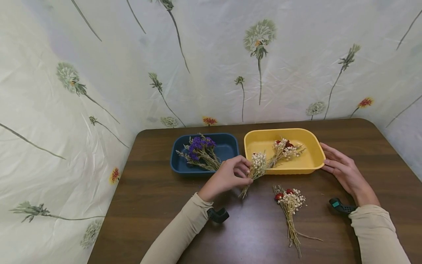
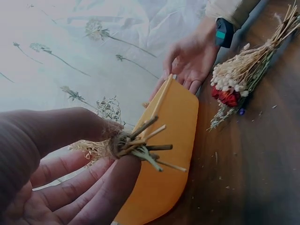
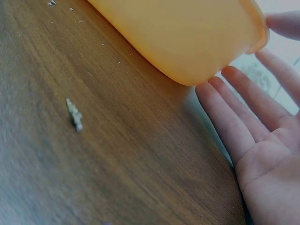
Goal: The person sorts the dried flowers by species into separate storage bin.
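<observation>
Between thumb and fingers, my left hand [image 1: 227,176] pinches a small bunch of dried white flowers [image 1: 258,165] over the near left rim of the yellow tray [image 1: 298,171]. Its cut stems [image 2: 150,146] poke out past the thumb in the left wrist view. My right hand [image 1: 346,172] touches the tray's right end; in the right wrist view its fingers [image 3: 225,117] lie fairly straight along the wall. Inside the yellow tray lies another dried bunch with red and white blooms [image 1: 286,148]. A similar red-and-white bunch [image 1: 291,205] rests on the table in front.
Left of the yellow tray stands a dark blue tray [image 1: 174,161] holding a bunch of purple dried flowers [image 1: 199,148]. Small plant crumbs [image 3: 74,115] lie on the brown wooden table [image 1: 148,205]. Behind it hangs a flower-patterned sheet [image 1: 211,66].
</observation>
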